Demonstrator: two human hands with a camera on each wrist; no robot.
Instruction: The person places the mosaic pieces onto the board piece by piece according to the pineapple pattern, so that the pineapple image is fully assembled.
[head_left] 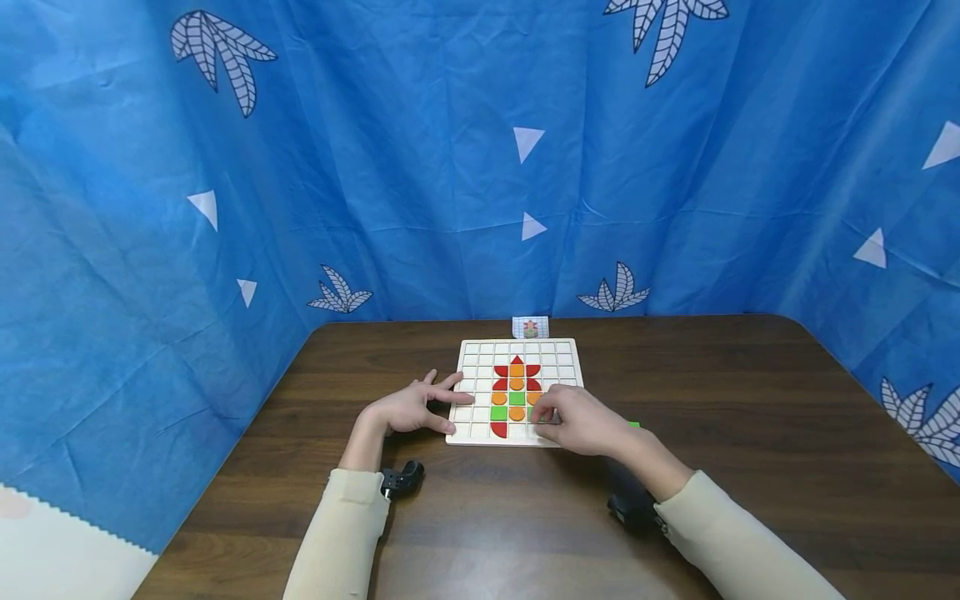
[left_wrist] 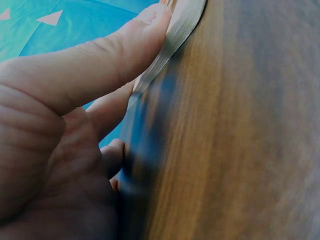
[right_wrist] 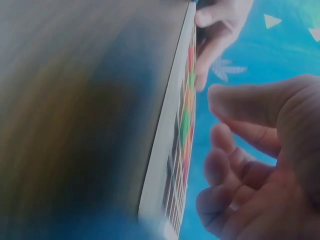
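Note:
A white gridded board (head_left: 468, 430) lies on the table, bearing red, orange and green pieces in its cells. My left hand (head_left: 412, 407) rests spread at the board's left edge, its thumb by the near corner. My right hand (head_left: 577, 419) hovers over the board's right part, fingers bent, with a green piece (head_left: 533, 412) partly hidden by the fingertips. In the right wrist view its thumb (right_wrist: 240, 102) stands a little apart from the fingers, and no piece shows between them. A red quarter-round piece (head_left: 498, 429) sits in the near row, beneath a green square (head_left: 498, 413).
A small card (head_left: 531, 327) with a coloured pattern stands behind the board. Something bright green (head_left: 634, 424) shows past my right wrist, mostly hidden. Brown wooden table (head_left: 712, 383) surrounds the board. A blue patterned curtain (head_left: 450, 167) hangs behind and at the sides.

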